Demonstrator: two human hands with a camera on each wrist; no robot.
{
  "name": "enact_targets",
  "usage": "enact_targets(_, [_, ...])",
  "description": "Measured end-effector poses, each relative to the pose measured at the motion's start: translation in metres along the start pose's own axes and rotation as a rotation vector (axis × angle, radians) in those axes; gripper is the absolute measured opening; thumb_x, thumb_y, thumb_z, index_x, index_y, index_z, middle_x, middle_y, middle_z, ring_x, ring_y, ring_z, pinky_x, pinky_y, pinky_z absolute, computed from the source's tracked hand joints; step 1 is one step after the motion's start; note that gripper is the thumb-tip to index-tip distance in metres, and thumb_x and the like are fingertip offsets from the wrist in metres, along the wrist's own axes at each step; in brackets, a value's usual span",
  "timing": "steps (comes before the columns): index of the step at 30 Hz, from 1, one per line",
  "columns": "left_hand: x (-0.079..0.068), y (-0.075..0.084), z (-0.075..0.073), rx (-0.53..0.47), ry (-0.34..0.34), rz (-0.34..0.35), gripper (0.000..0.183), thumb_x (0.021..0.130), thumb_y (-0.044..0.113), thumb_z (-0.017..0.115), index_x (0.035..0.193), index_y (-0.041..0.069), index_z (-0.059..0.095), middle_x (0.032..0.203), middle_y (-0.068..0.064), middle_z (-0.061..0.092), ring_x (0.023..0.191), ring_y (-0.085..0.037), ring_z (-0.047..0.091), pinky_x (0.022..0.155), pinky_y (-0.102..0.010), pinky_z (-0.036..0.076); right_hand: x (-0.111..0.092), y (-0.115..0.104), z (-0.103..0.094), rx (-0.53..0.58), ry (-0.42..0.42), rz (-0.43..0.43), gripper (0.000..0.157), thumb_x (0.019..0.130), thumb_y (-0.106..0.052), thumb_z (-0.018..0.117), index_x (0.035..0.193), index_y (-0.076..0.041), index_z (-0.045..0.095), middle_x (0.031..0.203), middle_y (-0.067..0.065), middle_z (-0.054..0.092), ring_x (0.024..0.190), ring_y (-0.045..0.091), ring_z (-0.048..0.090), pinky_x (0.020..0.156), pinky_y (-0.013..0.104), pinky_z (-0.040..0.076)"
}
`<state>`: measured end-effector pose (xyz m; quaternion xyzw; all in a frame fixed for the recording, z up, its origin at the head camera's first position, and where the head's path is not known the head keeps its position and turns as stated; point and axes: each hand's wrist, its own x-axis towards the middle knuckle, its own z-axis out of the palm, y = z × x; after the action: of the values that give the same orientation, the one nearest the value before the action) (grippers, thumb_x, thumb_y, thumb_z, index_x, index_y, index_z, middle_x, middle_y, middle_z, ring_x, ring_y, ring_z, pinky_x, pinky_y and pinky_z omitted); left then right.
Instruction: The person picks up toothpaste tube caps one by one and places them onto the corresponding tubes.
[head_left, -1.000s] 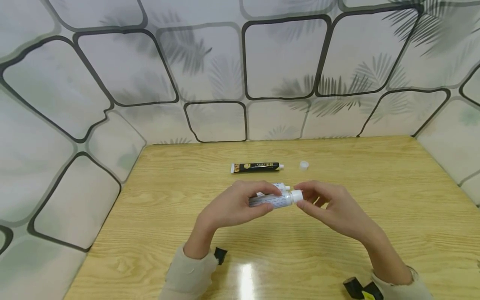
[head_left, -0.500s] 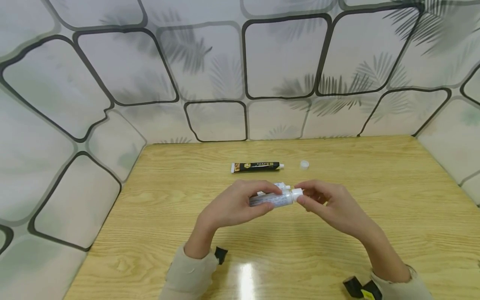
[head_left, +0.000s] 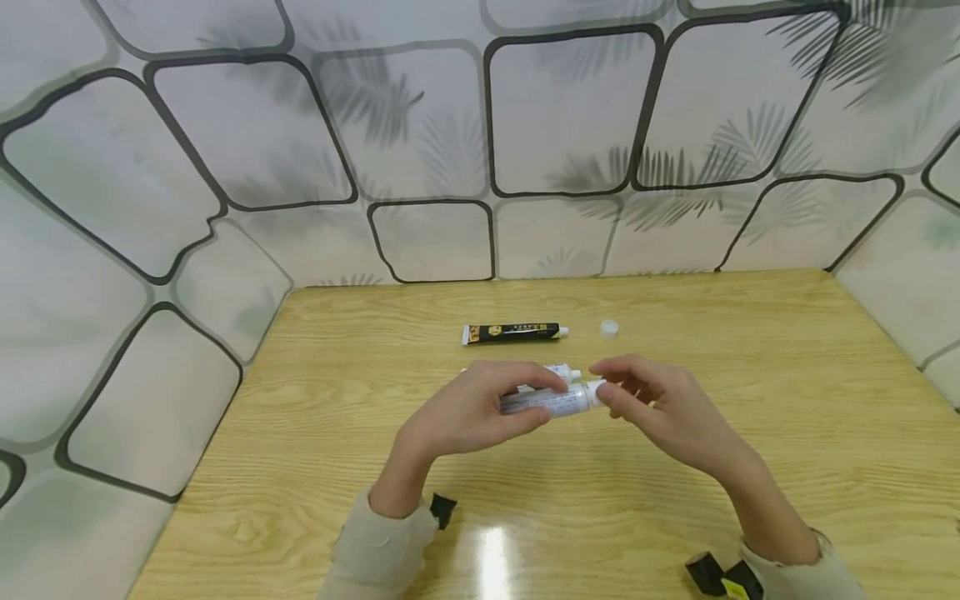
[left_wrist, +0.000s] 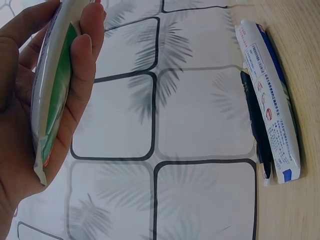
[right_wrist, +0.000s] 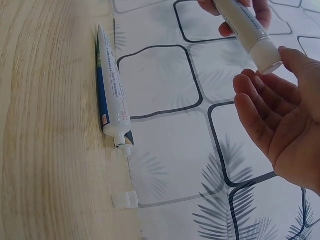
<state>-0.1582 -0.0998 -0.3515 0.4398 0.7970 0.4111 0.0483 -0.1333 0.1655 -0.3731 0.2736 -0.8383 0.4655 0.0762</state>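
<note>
One white tube (head_left: 555, 402) gripped in the left hand (head_left: 471, 412) above the table (head_left: 315, 417); right hand (head_left: 667, 410) with thumb on its cap (right_wrist: 264, 56), cannot tell whether pinching; nearer the back edge, a black tube (head_left: 513, 333).

The head camera looks forward and down from above, farthest back, taking in the table (head_left: 322, 400), patterned wall (head_left: 435, 242), left hand (head_left: 468, 412) and right hand (head_left: 678, 412). The left wrist camera sits close to its palm, facing the wall sideways, table along the right edge; the right wrist camera mirrors it, table at left. All three share the held tube (head_left: 551, 402); head and right wrist share the loose cap (head_left: 608, 329).
</note>
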Motion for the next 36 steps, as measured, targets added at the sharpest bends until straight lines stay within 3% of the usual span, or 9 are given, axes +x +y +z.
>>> enact_targets(10, [0.001,0.002,0.002,-0.006,-0.006,-0.001,0.026,0.095,0.013,0.068,0.121,0.013,0.067,0.111,0.002,0.068,0.082,-0.007,0.059,0.072,-0.022,0.051,0.001,0.000,0.002,-0.009,0.034,-0.005,0.017,0.097,-0.001,0.061,0.113,-0.004,0.067,0.084,-0.003,0.067,0.064,0.008,0.061,0.054,0.026,0.050])
enact_targets(18, [0.004,0.004,0.005,-0.001,-0.031,0.039,0.024,0.096,0.015,0.067,0.119,0.014,0.067,0.107,0.004,0.067,0.083,-0.007,0.058,0.073,-0.021,0.049,0.002,-0.001,0.004,-0.044,0.080,0.005,0.016,0.098,-0.002,0.060,0.111,-0.003,0.068,0.095,0.002,0.070,0.063,0.008,0.059,0.055,0.026,0.050])
enact_targets(36, [0.007,0.007,0.011,0.014,-0.056,0.054,0.022,0.095,0.016,0.069,0.117,0.016,0.068,0.106,0.006,0.067,0.078,-0.006,0.054,0.070,-0.018,0.045,0.002,0.003,0.003,-0.074,0.103,0.039,0.015,0.099,-0.004,0.058,0.109,-0.006,0.069,0.086,-0.003,0.065,0.060,0.009,0.051,0.050,0.024,0.043])
